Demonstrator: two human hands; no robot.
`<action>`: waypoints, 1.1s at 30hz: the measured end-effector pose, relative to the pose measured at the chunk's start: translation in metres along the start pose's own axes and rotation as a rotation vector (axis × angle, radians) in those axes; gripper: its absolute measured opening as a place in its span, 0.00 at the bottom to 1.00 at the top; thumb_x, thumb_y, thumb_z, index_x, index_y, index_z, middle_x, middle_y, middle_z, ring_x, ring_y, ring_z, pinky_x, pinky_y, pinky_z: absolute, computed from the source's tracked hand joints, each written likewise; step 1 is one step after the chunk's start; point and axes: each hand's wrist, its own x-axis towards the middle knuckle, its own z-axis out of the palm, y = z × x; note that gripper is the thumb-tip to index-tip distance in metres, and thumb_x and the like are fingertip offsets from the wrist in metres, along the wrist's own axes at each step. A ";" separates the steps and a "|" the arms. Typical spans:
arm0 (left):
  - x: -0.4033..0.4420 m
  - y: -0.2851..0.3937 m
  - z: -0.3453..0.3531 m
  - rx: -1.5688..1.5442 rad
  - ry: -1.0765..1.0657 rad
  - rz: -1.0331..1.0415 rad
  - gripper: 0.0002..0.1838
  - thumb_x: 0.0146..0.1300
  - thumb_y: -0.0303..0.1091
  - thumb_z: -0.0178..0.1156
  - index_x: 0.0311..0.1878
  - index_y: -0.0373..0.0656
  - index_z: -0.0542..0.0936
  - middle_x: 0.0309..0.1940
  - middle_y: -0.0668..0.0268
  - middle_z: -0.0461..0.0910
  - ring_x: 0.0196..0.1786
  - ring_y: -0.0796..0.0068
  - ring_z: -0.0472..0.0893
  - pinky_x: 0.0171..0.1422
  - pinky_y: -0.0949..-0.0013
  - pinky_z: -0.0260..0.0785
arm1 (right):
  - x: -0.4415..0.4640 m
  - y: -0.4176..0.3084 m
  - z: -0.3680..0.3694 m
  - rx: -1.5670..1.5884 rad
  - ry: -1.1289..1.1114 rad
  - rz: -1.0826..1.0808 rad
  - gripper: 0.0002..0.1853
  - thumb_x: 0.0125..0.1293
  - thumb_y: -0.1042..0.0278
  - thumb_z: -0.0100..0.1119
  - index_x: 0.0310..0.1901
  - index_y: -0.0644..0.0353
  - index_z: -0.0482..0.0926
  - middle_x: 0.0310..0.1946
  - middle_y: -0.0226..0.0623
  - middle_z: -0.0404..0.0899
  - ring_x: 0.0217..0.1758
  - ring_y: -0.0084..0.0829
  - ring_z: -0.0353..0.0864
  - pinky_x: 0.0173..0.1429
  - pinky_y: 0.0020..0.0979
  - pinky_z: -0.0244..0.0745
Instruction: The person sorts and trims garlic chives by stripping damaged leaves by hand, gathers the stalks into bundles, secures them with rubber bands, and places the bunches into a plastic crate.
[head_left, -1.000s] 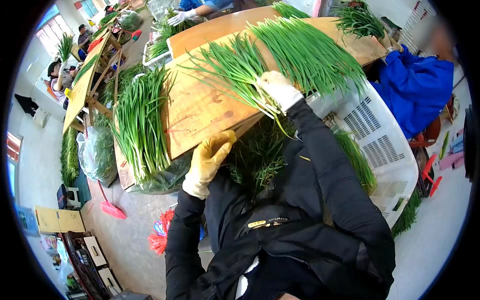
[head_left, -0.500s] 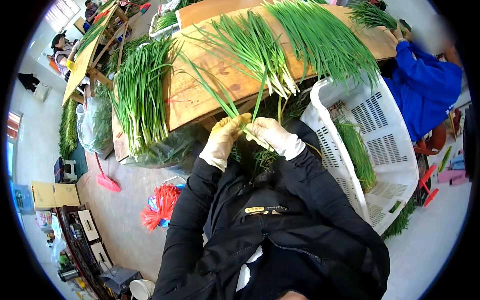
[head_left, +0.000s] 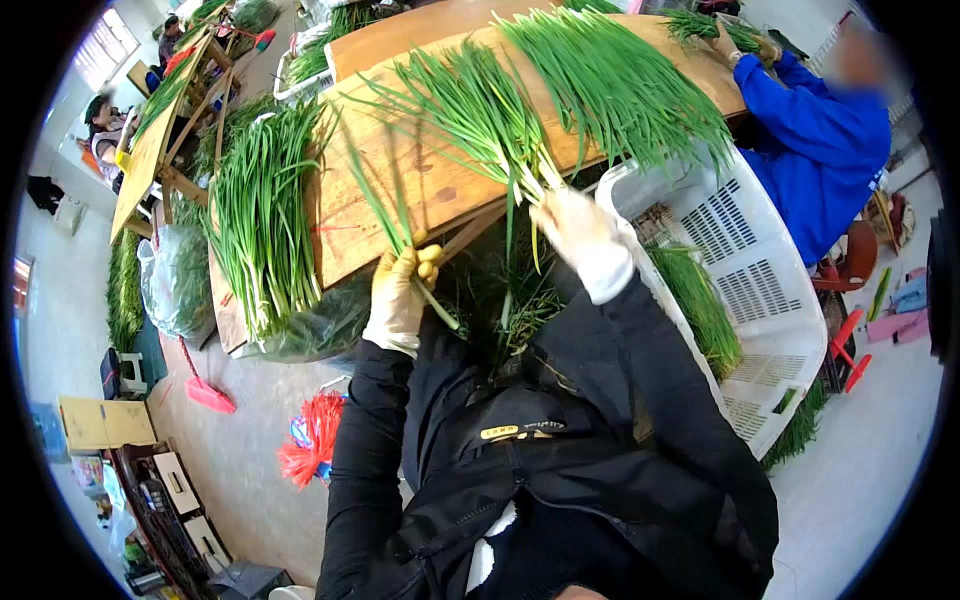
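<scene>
My left hand (head_left: 402, 280), in a pale glove, is closed around a few green chive stalks (head_left: 378, 205) just off the table's front edge. Their leaves point up over the wood and the pale ends stick out below my fingers. My right hand (head_left: 575, 225), gloved too and blurred, is at the white ends of the middle chive bunch (head_left: 480, 110); its fingers are too smeared to show whether they grip. Beside it a yellowish leaf (head_left: 535, 245) hangs down. A thick chive bunch (head_left: 265, 210) lies to the left, and a broad chive pile (head_left: 625, 85) to the right.
The wooden table (head_left: 350, 245) curves ahead of me. A white plastic basket (head_left: 765, 290) holding greens stands at my right. Beyond it a person in a blue top (head_left: 820, 140) handles greens. Red plastic strands (head_left: 315, 435) and a pink dustpan (head_left: 208, 395) are on the left.
My hands have parted. The right one has moved up and right to the middle bunch's ends, while the left has gone slightly left and down, still holding the stalks.
</scene>
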 end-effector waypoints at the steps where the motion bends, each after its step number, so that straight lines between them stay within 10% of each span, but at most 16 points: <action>1: 0.005 -0.008 -0.010 -0.031 -0.057 -0.037 0.13 0.63 0.35 0.53 0.48 0.40 0.73 0.33 0.62 0.79 0.22 0.83 0.72 0.29 0.80 0.67 | 0.019 -0.002 -0.008 -0.094 0.069 0.039 0.18 0.58 0.50 0.52 0.29 0.59 0.78 0.27 0.43 0.78 0.33 0.44 0.78 0.37 0.40 0.72; 8: -0.020 0.020 0.022 0.112 -0.051 -0.025 0.19 0.61 0.41 0.55 0.45 0.34 0.74 0.09 0.81 0.55 0.11 0.90 0.51 0.15 0.84 0.42 | 0.064 0.009 -0.021 -0.030 0.121 -0.120 0.18 0.58 0.53 0.50 0.32 0.63 0.77 0.32 0.46 0.76 0.36 0.45 0.76 0.41 0.39 0.71; 11: -0.025 0.018 0.027 0.227 -0.043 0.026 0.17 0.62 0.40 0.53 0.46 0.36 0.75 0.12 0.81 0.61 0.15 0.90 0.57 0.17 0.85 0.47 | 0.028 -0.019 -0.032 0.258 0.109 -0.136 0.18 0.57 0.50 0.54 0.31 0.61 0.76 0.28 0.43 0.76 0.33 0.39 0.77 0.37 0.36 0.69; 13: -0.023 0.013 0.036 0.211 0.019 -0.002 0.17 0.60 0.39 0.56 0.46 0.36 0.75 0.28 0.70 0.78 0.20 0.90 0.65 0.22 0.87 0.54 | 0.014 -0.023 -0.005 0.434 -0.286 -0.140 0.17 0.54 0.52 0.60 0.26 0.61 0.74 0.18 0.34 0.72 0.22 0.29 0.71 0.29 0.30 0.66; 16: -0.016 0.001 0.029 0.106 -0.011 -0.057 0.17 0.59 0.38 0.58 0.47 0.37 0.74 0.37 0.66 0.79 0.22 0.89 0.66 0.23 0.87 0.56 | -0.023 -0.036 0.023 0.552 -0.101 -0.146 0.16 0.51 0.58 0.65 0.21 0.61 0.71 0.16 0.31 0.68 0.20 0.21 0.64 0.25 0.24 0.61; 25: -0.019 -0.013 0.011 0.029 0.036 -0.178 0.08 0.57 0.32 0.59 0.38 0.42 0.74 0.27 0.75 0.74 0.23 0.88 0.69 0.21 0.84 0.57 | -0.047 -0.037 0.061 0.747 -0.252 -0.073 0.16 0.52 0.62 0.66 0.21 0.61 0.69 0.19 0.27 0.67 0.22 0.16 0.64 0.27 0.20 0.62; 33: -0.020 -0.015 0.010 0.031 0.084 -0.189 0.05 0.58 0.31 0.58 0.37 0.43 0.74 0.25 0.73 0.74 0.21 0.86 0.70 0.22 0.83 0.60 | -0.019 -0.025 0.026 0.431 0.438 -0.222 0.18 0.57 0.56 0.56 0.49 0.48 0.71 0.34 0.33 0.74 0.28 0.28 0.76 0.35 0.28 0.73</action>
